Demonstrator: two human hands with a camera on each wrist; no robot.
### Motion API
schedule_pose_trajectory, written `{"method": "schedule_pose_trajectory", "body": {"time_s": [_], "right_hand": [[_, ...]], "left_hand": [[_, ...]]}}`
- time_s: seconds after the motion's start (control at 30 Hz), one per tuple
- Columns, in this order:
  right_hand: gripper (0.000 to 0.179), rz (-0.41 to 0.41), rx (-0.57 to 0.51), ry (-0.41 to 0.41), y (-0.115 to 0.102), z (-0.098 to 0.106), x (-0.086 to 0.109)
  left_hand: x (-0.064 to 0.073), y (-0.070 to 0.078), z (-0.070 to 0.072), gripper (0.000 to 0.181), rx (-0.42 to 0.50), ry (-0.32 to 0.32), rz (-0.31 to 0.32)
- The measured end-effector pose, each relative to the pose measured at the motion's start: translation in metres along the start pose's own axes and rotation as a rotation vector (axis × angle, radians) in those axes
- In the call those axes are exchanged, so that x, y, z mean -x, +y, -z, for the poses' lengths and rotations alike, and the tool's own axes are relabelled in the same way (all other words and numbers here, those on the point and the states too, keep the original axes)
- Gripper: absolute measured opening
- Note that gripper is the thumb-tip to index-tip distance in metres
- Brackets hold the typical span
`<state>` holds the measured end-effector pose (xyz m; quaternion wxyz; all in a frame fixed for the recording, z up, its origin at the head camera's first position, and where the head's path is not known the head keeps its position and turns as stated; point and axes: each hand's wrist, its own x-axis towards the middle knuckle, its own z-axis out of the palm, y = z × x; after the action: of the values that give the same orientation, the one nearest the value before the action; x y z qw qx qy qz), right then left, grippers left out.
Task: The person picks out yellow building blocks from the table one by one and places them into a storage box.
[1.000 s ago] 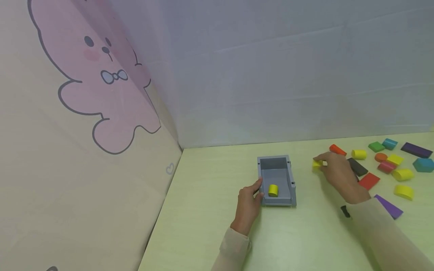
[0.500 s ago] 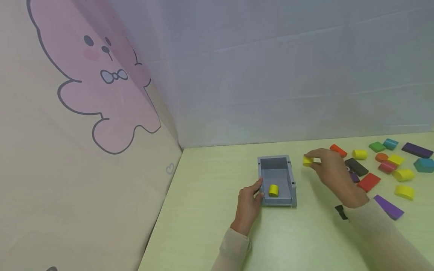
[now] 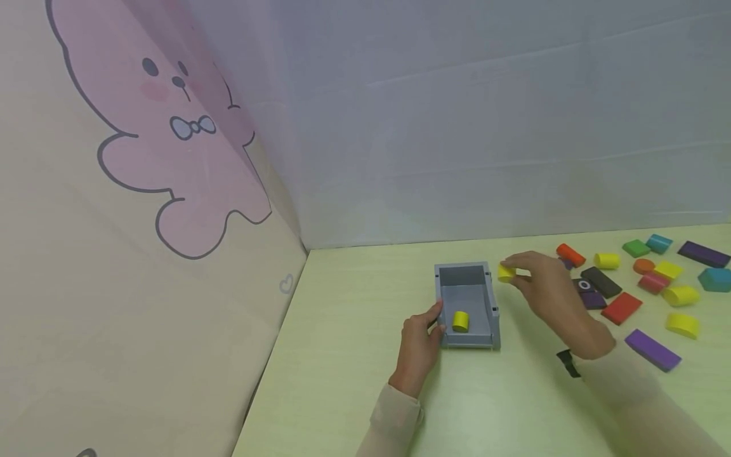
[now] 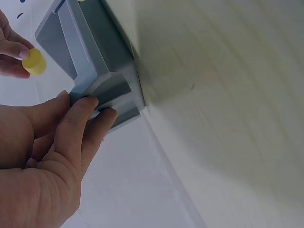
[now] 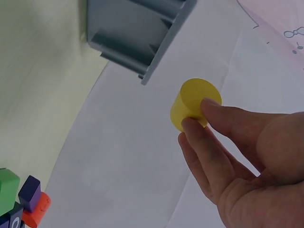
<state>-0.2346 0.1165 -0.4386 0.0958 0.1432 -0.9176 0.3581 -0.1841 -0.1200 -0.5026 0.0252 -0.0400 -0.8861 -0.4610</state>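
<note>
A grey plastic bin (image 3: 464,298) stands on the table with one yellow cylinder block (image 3: 460,322) lying inside near its front. My left hand (image 3: 418,349) grips the bin's left side, the thumb at the rim and the fingers against the outer wall, as the left wrist view (image 4: 61,137) shows close up. Between thumb and fingertips, my right hand (image 3: 548,289) pinches a second yellow cylinder block (image 5: 194,102). That block is in the air just right of the bin's far right corner, apart from it.
Loose blocks of several colours lie on the table's right side, among them a red flat block (image 3: 622,308), a purple block (image 3: 653,350) and an orange-red cylinder (image 3: 571,254). Pale cloth walls (image 3: 502,127) stand behind and at the left.
My right hand has moved left with the yellow cylinder block, lifting it from the table toward the bin's right side. The left hand and the bin have stayed in place.
</note>
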Motion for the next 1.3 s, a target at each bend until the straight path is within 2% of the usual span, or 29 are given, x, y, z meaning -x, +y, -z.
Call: {"method": "schedule_pose_trajectory", "body": {"time_s": [0.17,0.37,0.57,0.83,1.3], "right_hand": [[0.037,0.022,-0.016,-0.002,-0.009,-0.004,0.003],[0.036,0.114,-0.052,0.007,-0.017,-0.012,0.006],[0.035,0.145,-0.062,-0.048,-0.026,-0.021,0.008],[0.028,0.194,-0.020,-0.095,-0.030,-0.033,0.012],[0.023,0.177,0.025,-0.172,-0.037,-0.046,0.017]], "left_hand": [[0.001,0.000,0.000,0.050,-0.003,0.001,-0.020],[0.000,-0.001,0.000,0.051,-0.001,0.000,-0.016],[-0.001,0.001,0.000,0.050,-0.007,0.004,-0.005],[0.000,-0.001,0.000,0.051,-0.008,0.003,-0.015],[-0.001,0.000,0.000,0.050,-0.012,0.005,-0.011]]}}
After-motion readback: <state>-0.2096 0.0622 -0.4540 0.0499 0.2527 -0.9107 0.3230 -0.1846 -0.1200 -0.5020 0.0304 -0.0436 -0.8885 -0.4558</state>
